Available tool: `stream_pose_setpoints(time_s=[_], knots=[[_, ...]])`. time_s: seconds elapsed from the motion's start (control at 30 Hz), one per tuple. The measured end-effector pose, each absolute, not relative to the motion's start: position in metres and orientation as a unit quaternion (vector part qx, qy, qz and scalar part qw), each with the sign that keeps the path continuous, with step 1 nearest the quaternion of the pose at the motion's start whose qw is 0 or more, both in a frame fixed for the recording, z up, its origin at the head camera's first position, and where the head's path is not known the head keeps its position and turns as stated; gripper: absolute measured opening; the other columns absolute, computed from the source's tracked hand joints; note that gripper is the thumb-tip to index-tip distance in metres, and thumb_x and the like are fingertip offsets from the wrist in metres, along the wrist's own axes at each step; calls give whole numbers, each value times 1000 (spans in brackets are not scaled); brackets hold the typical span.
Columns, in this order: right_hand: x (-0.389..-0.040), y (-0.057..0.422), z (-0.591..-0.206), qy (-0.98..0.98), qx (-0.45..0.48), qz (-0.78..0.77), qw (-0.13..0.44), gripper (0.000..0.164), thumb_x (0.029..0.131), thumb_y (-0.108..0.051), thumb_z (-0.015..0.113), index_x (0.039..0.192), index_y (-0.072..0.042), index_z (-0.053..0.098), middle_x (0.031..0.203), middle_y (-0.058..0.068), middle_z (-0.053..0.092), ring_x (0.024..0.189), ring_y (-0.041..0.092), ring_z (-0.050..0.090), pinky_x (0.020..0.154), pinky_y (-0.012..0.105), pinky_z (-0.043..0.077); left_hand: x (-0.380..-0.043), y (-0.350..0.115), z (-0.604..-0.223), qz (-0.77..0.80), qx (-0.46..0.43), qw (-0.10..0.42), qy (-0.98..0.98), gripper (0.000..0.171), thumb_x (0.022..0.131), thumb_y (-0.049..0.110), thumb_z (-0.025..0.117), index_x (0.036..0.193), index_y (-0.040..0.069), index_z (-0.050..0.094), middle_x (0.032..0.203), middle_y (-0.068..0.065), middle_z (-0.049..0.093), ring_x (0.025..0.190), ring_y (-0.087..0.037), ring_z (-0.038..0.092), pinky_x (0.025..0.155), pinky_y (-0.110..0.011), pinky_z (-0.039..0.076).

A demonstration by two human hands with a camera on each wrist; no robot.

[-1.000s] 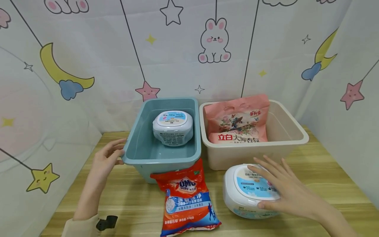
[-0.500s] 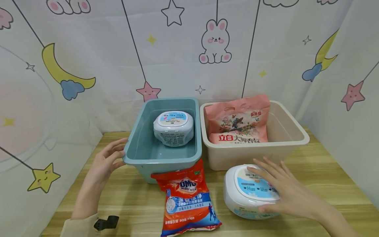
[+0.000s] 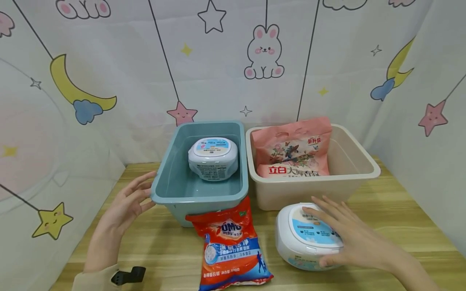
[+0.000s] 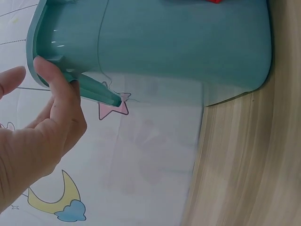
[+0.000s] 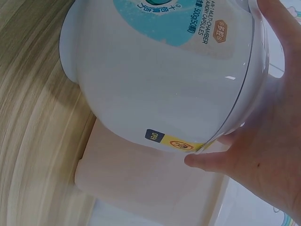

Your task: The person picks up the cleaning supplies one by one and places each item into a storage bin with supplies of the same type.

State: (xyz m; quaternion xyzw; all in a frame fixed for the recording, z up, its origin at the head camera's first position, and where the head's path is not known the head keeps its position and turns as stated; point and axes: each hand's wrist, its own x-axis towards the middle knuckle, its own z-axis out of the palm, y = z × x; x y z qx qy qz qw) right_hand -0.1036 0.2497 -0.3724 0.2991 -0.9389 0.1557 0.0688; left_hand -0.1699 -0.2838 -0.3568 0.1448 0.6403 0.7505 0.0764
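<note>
In the head view my left hand (image 3: 125,208) is at the near left corner of the blue bin (image 3: 164,199). One fingertip touches the bin's rim in the left wrist view, while the thumb stands off it. Over the right end of a white laundry capsule tub (image 3: 295,250) my right hand (image 3: 354,238) rests with fingers spread, the thumb on the near side. The tub stands on the table, and its "OPEN" tab shows in the right wrist view. Inside the blue bin sits a similar capsule tub (image 3: 212,159).
A red OMO detergent bag (image 3: 229,246) leans against the front of the blue bin. The cream bin (image 3: 306,190), right beside the blue one, holds a pink detergent bag (image 3: 291,149). Behind them hangs a patterned curtain (image 3: 218,60) at the back of the wooden table (image 3: 164,250).
My left thumb and fingers have loosened and drawn slightly away from the blue bin's rim. My right hand has barely shifted on the tub, and the bins and bags stay put.
</note>
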Motion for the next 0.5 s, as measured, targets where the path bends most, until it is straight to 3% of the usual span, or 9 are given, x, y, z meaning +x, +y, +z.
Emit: stream_pose_setpoints(time_s=[0.07,0.1,0.17,0.27,0.33,0.5], knots=[[-103,249,-372,-941,293,157,61,105,61,-69,76,149,-33,31,160,-2,20,148,21,11,110,8,-13,-170,-285,-358,753,149,81,635,44,100,1,40,141,17,45,121,3,57,100,-8,63,82,-27,55],[-103,249,-372,-942,288,161,54,105,61,-69,75,149,-34,31,161,-3,19,148,21,11,114,13,-10,-170,-285,-358,754,149,81,634,45,100,1,40,141,17,44,121,3,56,100,-8,63,83,-27,55],[-102,249,-371,-944,281,166,45,105,60,-70,75,149,-35,31,161,-4,18,148,22,12,123,36,0,-170,-285,-359,755,152,81,632,46,100,0,40,142,16,43,123,3,54,101,-8,63,83,-26,55],[-101,248,-370,-945,276,171,36,106,59,-71,75,149,-36,30,161,-5,17,147,24,14,109,64,27,-169,-284,-361,761,157,81,625,48,99,-1,40,144,14,40,125,2,52,102,-8,63,83,-26,55],[-102,248,-370,-945,278,168,39,107,59,-72,74,149,-36,30,161,-5,17,145,27,17,96,68,37,-169,-284,-362,766,161,80,617,49,99,-3,40,145,13,40,126,1,52,102,-9,63,83,-25,55],[-103,248,-369,-947,275,162,39,108,59,-75,72,150,-37,28,161,-4,17,140,31,25,94,67,39,-170,-284,-364,767,159,75,617,53,97,-5,42,147,13,39,126,0,50,103,-9,63,84,-25,55]])
